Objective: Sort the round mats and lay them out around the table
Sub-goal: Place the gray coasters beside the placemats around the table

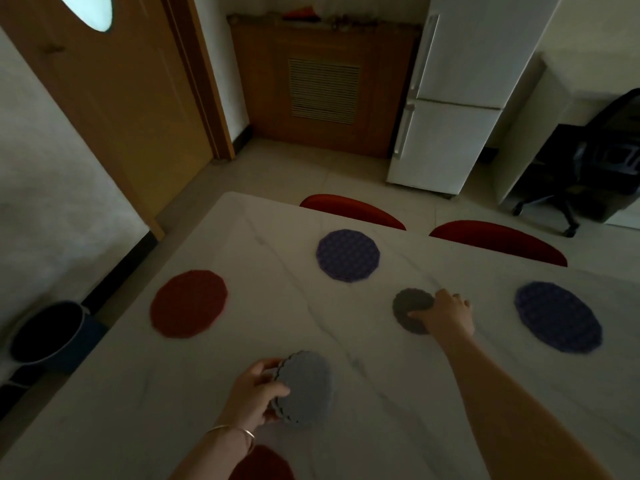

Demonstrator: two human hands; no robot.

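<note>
The left hand [254,389] pinches a stack of grey mats [304,389]. The right hand [446,315] presses its fingers on 1 dark mat [410,306] on the table [381,393].

On the counter [346,341]: two purple mats [347,255] [557,317], two red mats [188,303] [263,464], one dark grey mat [410,308], one grey stack [304,393]. Two red chairs [351,209] [498,240] far.

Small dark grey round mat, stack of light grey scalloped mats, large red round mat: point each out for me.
small dark grey round mat [408,308], head view, bare left half beside the right hand
stack of light grey scalloped mats [306,389], head view, top mat's centre
large red round mat [188,303], head view, centre
</note>
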